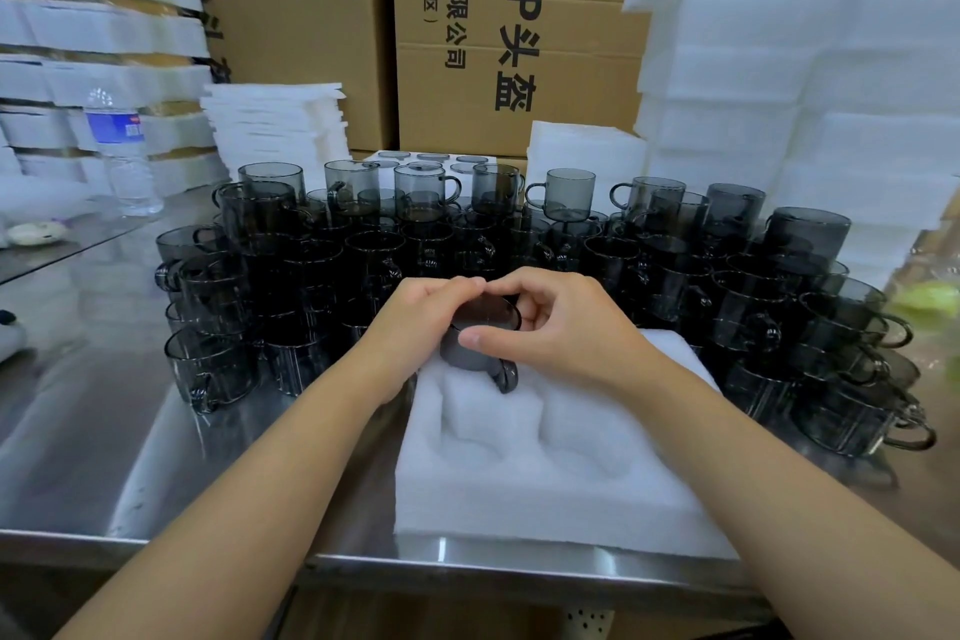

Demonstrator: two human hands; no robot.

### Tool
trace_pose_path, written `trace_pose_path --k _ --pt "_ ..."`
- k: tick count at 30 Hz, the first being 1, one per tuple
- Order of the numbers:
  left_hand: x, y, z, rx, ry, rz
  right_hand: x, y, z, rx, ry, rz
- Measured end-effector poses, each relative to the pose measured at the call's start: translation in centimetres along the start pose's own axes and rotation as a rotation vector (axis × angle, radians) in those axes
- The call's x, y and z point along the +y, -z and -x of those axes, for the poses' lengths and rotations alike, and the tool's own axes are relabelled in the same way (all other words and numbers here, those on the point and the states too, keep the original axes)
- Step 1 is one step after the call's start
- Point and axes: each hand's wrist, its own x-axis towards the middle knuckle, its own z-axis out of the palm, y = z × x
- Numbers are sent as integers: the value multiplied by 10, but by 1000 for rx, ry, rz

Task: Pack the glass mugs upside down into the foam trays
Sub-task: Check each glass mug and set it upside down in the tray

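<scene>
Holding one mug (485, 314) between them, both hands met at the centre of the frame, above the top edge of the tray (519, 509), which lay on the counter (156, 431) in the lower middle. The left hand (415, 317) curled round the mug's left side, its fingertips reaching over the top; the right hand (561, 322) wrapped the right side, thumb laid across the near wall. The mug was already inverted: its flat base faced up and slightly toward the camera, so its long axis stood nearly upright with a small lean, and its rim sat down in the tray's upper-left pocket, though how deep could not be told. Its handle (506, 377) pointed toward the bottom of the frame, resting on or just above the foam ridge below that pocket. The seating probably turned on that handle: it seemed to need turning to meet whatever notch the pocket had, and the right hand, nearer to it, looked better placed for the twist. The pockets (478, 416) lower in the tray were empty. The loose mugs (519, 244) crowded the counter behind, across the middle of the frame.
</scene>
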Motion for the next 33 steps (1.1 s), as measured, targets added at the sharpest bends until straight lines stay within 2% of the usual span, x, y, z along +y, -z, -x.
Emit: trace_pose_path --k 7,14,21,33 --pt "0 -4 -3 107 -42 43 -2 2 -2 -45 -43 -41" --pt "2 -4 0 53 -77 62 0 3 -1 -106 42 18" --pt "-2 -3 -1 10 -61 -64 -1 3 0 -150 49 94" --pt "3 1 4 -80 -141 -235 -1 4 -1 -255 37 310"
